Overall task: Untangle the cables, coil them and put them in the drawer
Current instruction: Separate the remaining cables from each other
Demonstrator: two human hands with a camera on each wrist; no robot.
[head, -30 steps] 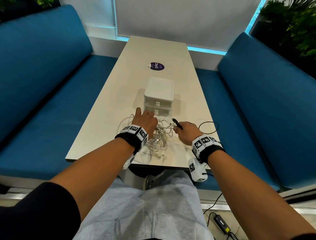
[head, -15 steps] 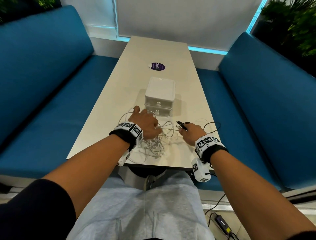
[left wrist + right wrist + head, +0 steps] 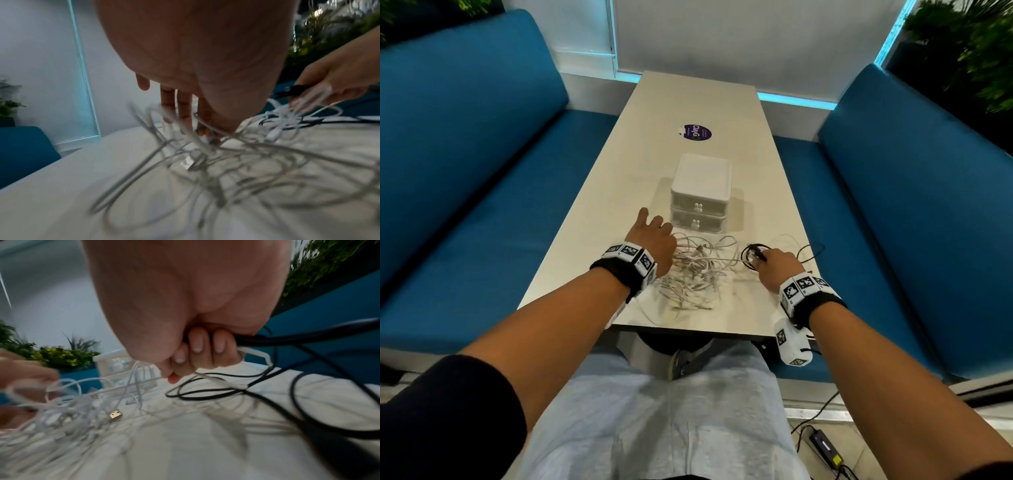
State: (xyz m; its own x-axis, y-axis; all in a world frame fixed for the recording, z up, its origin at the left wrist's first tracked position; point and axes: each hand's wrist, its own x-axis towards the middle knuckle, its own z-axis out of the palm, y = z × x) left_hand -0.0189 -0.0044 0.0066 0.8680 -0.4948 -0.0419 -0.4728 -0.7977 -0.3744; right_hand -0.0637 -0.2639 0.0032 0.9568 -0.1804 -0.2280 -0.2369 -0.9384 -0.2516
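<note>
Seen from above: right hand (image 3: 777, 267) at the near right of a pale table (image 3: 698, 102), fingers (image 3: 197, 344) curled tight around a black cable (image 3: 751, 251) together with a white strand, knuckles facing far. Black loops trailing off to the right across the tabletop. Left hand (image 3: 652, 240) at the left edge of a tangle of white cables (image 3: 698, 274), fingers (image 3: 184, 107) extended and spread, tips reaching down among the strands and touching them, no strand plainly gripped. Tangle lying on the near end of the table between both hands, a USB plug (image 3: 115, 415) showing within it. Just beyond, a small white two-drawer box (image 3: 700, 193), both drawers closed. Blue benches (image 3: 465, 171) on either side.
</note>
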